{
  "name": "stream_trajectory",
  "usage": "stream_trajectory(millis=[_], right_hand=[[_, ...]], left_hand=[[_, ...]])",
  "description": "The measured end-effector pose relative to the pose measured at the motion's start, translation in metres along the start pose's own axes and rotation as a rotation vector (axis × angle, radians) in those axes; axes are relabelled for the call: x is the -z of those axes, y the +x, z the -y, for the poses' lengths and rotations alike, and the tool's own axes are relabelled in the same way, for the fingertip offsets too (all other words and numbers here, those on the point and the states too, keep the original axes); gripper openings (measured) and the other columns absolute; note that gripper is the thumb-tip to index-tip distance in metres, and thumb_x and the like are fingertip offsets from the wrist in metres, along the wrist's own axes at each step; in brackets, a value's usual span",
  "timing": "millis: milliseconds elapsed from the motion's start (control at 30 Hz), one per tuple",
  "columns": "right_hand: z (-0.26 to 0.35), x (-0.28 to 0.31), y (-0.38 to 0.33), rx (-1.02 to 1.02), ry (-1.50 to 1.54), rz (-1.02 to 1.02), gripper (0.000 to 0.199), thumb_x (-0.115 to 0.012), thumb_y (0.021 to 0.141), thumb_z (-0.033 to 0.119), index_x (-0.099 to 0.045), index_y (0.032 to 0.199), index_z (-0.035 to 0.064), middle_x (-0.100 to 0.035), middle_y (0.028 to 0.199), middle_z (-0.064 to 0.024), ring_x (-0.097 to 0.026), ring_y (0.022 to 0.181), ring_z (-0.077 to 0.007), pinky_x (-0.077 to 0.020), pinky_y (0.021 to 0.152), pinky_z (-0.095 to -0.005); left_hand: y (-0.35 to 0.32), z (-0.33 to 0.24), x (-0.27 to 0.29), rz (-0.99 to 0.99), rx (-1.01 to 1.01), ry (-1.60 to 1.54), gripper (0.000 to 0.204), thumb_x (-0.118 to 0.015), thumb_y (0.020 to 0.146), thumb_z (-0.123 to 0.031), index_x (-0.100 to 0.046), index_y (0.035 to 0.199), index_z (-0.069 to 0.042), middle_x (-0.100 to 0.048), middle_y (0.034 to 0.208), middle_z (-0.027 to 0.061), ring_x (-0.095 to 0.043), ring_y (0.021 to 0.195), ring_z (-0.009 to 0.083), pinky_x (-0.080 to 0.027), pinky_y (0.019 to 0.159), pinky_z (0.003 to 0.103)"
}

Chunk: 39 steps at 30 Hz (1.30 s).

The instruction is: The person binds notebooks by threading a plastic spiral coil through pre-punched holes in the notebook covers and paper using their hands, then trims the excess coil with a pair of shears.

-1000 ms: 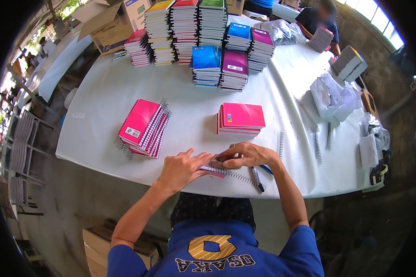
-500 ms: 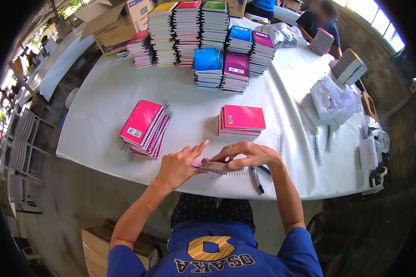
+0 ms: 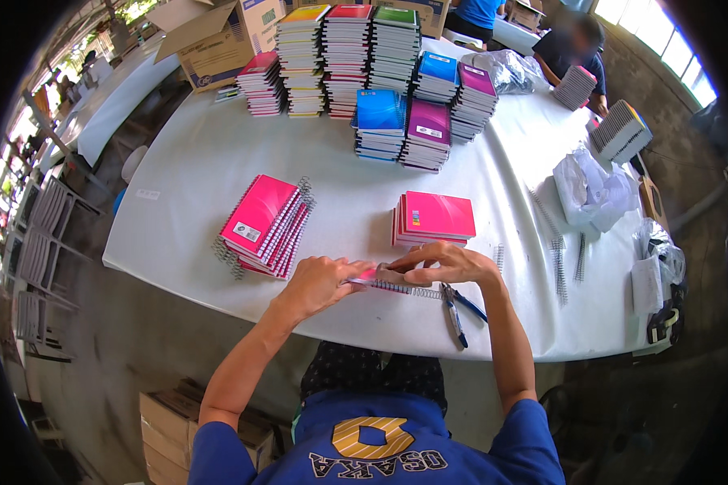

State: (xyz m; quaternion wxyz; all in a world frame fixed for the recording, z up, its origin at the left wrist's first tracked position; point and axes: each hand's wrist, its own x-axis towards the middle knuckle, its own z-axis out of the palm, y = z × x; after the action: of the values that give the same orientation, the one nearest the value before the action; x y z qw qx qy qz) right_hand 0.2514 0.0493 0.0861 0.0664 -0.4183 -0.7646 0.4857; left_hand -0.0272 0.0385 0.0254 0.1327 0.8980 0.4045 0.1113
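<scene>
My left hand grips the left end of a pink notebook, its fingers closed over the cover. The notebook is held edge-on above the near edge of the table, with its punched side toward me. Along that side runs a wire spiral coil, whose free end sticks out to the right. My right hand is bent over the notebook and coil, fingers closed at the bound edge; a grey-brown covering shows on one finger. Pliers with dark blue handles lie just beneath my right hand. The fingertips are partly hidden.
Spiral-bound pink notebooks are stacked at left, and more pink books lie ahead. Tall notebook stacks and a cardboard box stand at the back. Loose coils and a plastic bag lie right. A person sits beyond.
My left hand's raised, spread fingers have come down and closed on the notebook. My right hand stays at the bound edge. The whole view has shifted slightly, and more of the pliers shows.
</scene>
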Motion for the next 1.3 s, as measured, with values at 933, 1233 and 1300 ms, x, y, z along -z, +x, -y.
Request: stream_trajectory(millis=[933,1233,1300], right_hand=[[-0.020,-0.017,0.009,0.066,0.064,-0.045,0.053,-0.064,0.088,0.047,-0.068,0.124,0.0087,-0.070,0.113,-0.0163,-0.066,0.103,-0.0266,-0.0497,0.090,-0.0351],[-0.041,-0.010,0.012,0.412,0.273,-0.109,0.051,-0.065,0.090,0.046,-0.069,0.123,0.0077,-0.072,0.103,-0.0138,-0.066,0.096,-0.0186,-0.0499,0.085,-0.0319],[-0.019,-0.010,0.018,0.211,0.137,-0.049,0.050,-0.065,0.090,0.044,-0.069,0.122,0.0068,-0.072,0.104,-0.0136,-0.066,0.097,-0.0190,-0.0493,0.087,-0.0320]], left_hand=[[-0.013,-0.010,-0.031,-0.364,0.176,-0.817,0.104,-0.088,0.068,-0.016,-0.030,0.154,-0.016,-0.067,0.126,0.0086,-0.069,0.093,0.0122,-0.054,0.091,0.033],[-0.004,-0.005,-0.042,-0.338,0.202,-0.897,0.099,-0.085,0.072,-0.012,-0.030,0.154,-0.017,-0.064,0.130,0.0137,-0.066,0.098,0.0118,-0.054,0.092,0.030],[-0.004,-0.004,-0.041,-0.303,0.226,-0.880,0.097,-0.085,0.072,-0.015,-0.032,0.153,-0.020,-0.064,0.129,0.0133,-0.068,0.109,0.0210,-0.056,0.087,0.031]])
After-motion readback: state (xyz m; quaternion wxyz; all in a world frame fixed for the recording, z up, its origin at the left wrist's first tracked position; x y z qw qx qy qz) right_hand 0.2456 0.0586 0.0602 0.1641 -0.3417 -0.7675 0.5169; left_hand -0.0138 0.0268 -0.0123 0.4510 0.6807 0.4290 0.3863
